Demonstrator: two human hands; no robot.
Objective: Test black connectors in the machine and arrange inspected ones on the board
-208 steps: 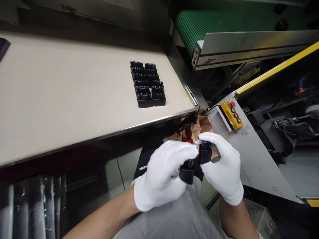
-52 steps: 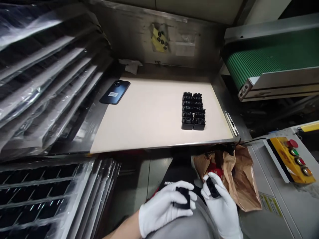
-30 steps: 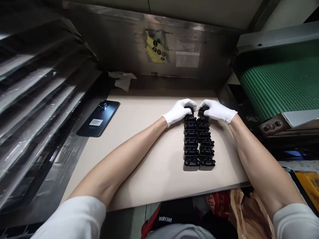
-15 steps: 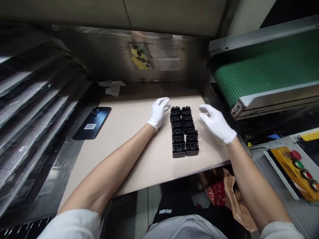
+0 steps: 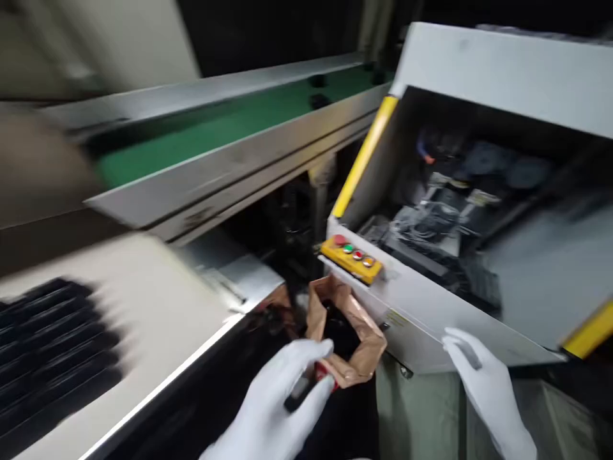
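The view is smeared by motion. My left hand (image 5: 280, 409), in a white glove, hovers just in front of the open mouth of a crumpled brown paper bag (image 5: 352, 332), fingers apart and nothing clearly in them. My right hand (image 5: 481, 383), also gloved, is stretched out flat to the right of the bag, below the grey machine housing (image 5: 431, 306). Two rows of black plastic parts (image 5: 45, 351) lie on the beige table (image 5: 158, 300) at the far left, away from both hands.
A yellow control box (image 5: 352, 255) with red and green buttons sits on the housing right above the bag. A green conveyor belt (image 5: 225, 124) runs across the back. The open machine bay (image 5: 454, 204) with a yellow edge strip fills the right.
The view has swung to the right. Both hands have left the rows of black parts on the table and dropped toward the brown bag below the table's edge.
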